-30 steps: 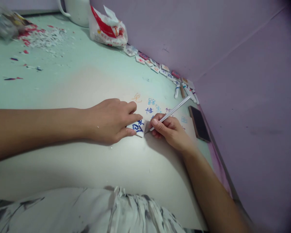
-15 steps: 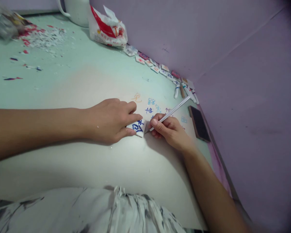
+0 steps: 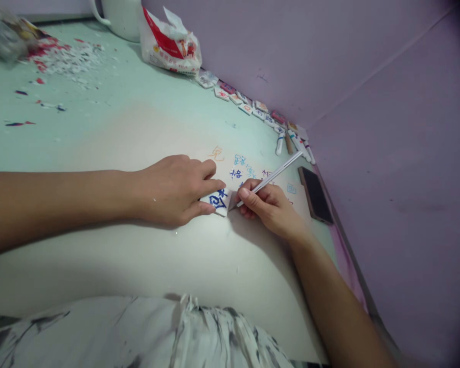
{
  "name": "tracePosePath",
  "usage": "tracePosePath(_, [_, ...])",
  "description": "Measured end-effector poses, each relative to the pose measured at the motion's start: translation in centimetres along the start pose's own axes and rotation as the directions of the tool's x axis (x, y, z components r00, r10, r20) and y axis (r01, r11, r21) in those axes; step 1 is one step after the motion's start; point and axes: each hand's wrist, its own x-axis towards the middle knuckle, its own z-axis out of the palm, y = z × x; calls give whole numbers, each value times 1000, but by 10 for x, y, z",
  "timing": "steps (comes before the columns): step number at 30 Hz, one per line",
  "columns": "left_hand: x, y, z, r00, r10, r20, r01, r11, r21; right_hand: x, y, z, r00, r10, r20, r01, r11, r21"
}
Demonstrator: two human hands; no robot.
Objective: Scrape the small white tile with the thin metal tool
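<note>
My left hand point(image 3: 186, 189) lies on the table with the thumb and index finger gripping the sides of a small flat white block point(image 3: 219, 203), which looks like a rubber eraser. A blue character is drawn on its top face. A slim silver craft knife point(image 3: 272, 176) is held in my right hand point(image 3: 266, 204) like a pen, slanting up to the right. Its blade points down at the right edge of the block; whether it touches the rubber I cannot tell.
Coloured characters point(image 3: 237, 174) are written on the table beyond my hands. A phone point(image 3: 315, 195) lies at the right edge. Along the wall run marked blocks point(image 3: 246, 109) and markers point(image 3: 279, 144). A tissue pack point(image 3: 172, 48), a white mug point(image 3: 122, 20) and shavings point(image 3: 74, 59) are farther back.
Almost nothing differs. The craft knife's upper end has shifted very slightly to the right; my left hand and the block stay in place.
</note>
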Motion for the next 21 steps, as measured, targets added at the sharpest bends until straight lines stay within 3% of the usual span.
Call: tracePosePath(21, [0, 0, 0, 1000, 13, -2, -13, 999, 47, -1, 0, -1, 1000, -4, 2, 4, 999, -35])
